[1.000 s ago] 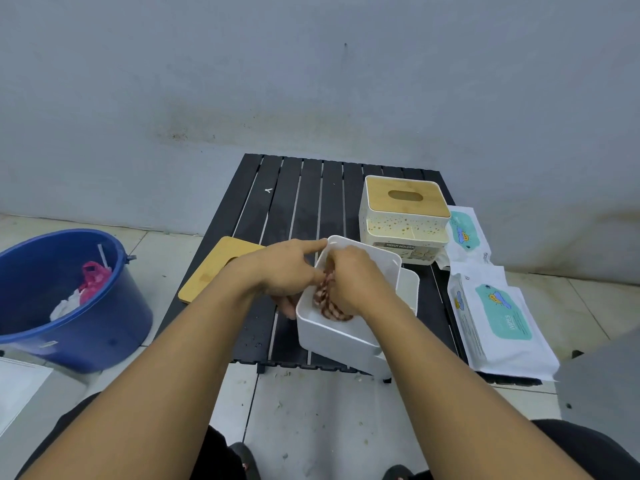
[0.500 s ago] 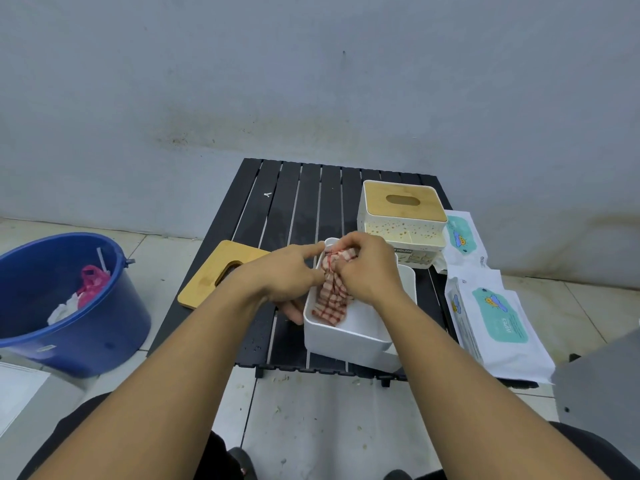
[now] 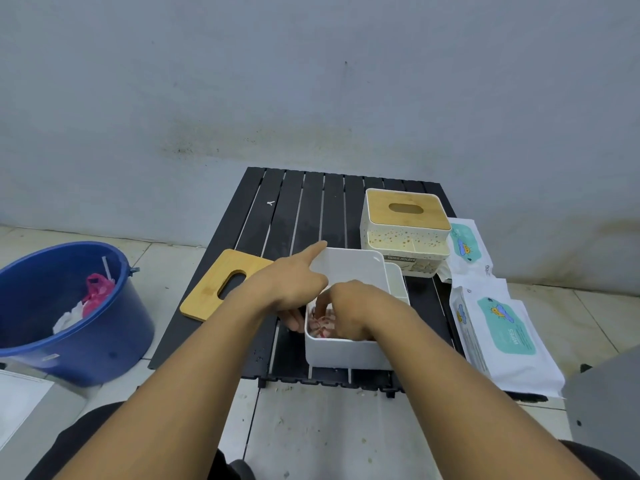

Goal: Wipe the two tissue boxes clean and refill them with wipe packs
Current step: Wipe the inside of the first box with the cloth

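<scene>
With the left hand (image 3: 291,285) grips the left wall of the open white box (image 3: 346,355), forefinger straight along its rim; with the right hand (image 3: 353,306) bunches a checked cloth (image 3: 320,327) down inside. Stands at the near edge of the bench (image 3: 301,209). Probably light, stiff, slick plastic, apt to skid under scrubbing: best pinned by a wall. Limp cloth, needing a full-fingered hold

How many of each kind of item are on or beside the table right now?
Tissue boxes: 2
Bamboo lids: 2
Wipe packs: 2
Cloth: 1
Blue bucket: 1
Total: 8
</scene>
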A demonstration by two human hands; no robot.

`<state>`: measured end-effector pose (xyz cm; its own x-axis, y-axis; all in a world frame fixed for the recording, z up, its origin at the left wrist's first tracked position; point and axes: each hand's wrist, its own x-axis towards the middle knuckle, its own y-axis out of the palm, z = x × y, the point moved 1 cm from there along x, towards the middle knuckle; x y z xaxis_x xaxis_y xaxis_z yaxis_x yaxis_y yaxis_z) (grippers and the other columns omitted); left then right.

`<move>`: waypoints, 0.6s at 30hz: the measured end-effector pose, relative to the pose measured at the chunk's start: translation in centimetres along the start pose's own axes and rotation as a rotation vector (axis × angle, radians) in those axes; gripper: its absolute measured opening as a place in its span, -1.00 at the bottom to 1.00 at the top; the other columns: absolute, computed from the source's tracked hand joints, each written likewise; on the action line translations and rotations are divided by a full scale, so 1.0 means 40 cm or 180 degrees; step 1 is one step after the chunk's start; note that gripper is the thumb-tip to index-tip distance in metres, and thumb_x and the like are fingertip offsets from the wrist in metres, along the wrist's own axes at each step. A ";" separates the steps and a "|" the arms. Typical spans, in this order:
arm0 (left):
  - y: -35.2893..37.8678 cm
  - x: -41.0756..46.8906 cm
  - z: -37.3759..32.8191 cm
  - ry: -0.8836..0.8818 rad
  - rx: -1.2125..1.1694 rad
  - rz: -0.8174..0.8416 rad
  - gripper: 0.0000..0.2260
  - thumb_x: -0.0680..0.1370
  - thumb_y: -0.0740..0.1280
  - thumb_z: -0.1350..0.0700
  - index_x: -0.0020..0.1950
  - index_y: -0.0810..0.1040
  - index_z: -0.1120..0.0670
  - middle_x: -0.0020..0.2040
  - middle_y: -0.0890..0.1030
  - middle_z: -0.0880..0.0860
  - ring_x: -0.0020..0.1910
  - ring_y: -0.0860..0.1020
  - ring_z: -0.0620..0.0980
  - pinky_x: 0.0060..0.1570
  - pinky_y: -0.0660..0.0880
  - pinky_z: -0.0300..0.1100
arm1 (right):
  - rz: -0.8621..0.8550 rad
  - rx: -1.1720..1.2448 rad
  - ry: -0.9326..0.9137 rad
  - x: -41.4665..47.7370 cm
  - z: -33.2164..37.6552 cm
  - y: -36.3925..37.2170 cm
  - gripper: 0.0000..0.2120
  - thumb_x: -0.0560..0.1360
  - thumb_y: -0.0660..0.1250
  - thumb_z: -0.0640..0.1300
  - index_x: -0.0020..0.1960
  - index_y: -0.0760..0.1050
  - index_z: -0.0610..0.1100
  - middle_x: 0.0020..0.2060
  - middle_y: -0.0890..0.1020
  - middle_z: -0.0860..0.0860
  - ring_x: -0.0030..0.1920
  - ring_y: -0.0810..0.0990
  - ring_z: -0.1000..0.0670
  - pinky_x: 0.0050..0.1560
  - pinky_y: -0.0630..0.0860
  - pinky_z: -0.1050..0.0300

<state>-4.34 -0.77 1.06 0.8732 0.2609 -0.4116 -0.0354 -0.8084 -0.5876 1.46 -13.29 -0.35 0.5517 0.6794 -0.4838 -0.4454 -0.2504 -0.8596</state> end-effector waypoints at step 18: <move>-0.009 -0.016 -0.001 -0.0018 -0.0311 0.0014 -0.36 0.65 0.12 0.19 0.68 0.03 -0.23 0.19 0.59 0.10 -0.26 0.75 0.17 -0.14 0.72 0.10 | -0.2246 -0.0302 0.0582 0.008 -0.013 0.010 -0.70 0.58 0.35 -0.21 0.29 0.42 -0.11 0.13 0.55 -0.10 0.11 0.57 -0.16 -0.15 0.48 0.00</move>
<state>-4.88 -0.66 1.56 0.8705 0.2598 -0.4181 0.0085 -0.8571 -0.5151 1.83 -13.53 -0.95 0.7971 0.5772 0.1774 0.1175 0.1398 -0.9832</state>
